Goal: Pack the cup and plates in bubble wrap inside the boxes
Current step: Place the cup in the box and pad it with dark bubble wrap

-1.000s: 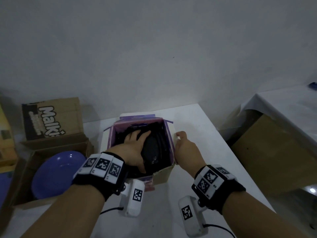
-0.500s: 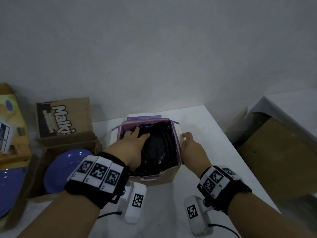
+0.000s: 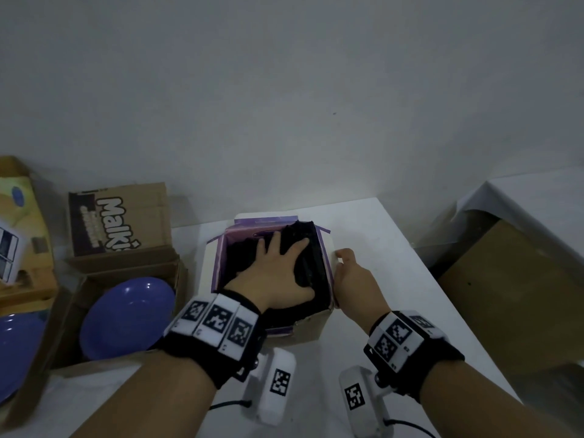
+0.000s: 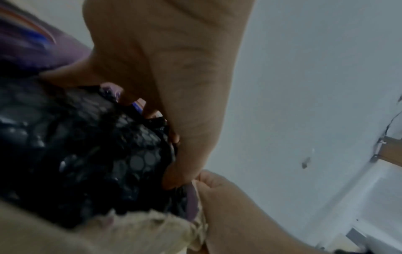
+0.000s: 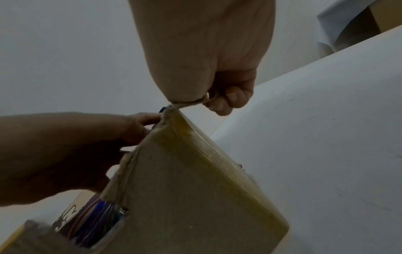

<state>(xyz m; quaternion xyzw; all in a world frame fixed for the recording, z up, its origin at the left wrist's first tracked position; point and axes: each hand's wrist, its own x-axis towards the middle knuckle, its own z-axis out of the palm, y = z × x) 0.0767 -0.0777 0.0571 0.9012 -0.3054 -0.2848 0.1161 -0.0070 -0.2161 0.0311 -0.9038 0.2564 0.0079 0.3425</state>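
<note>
Left hand [image 3: 274, 277], fingers spread, presses black bubble wrap [image 4: 82, 154] down — keep pressure even; right hand [image 3: 355, 279] apparently pinches box [image 3: 311, 325] rim — brace firmly.

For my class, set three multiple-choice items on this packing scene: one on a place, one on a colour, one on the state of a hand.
1. Where is the left hand?
A. On the black bubble wrap inside the purple-lined box
B. On a plate
C. Flat on the table

2. What colour is the plate in the brown box?
A. Red
B. Blue
C. White

3. What is the right hand doing?
A. Hanging idle
B. Lifting a plate
C. Gripping the box's right wall

Answers: 1 A, fingers spread on the wrap in the head view. 2 B, it shows blue. 3 C, the right wrist view shows fingers curled at the edge.
</note>
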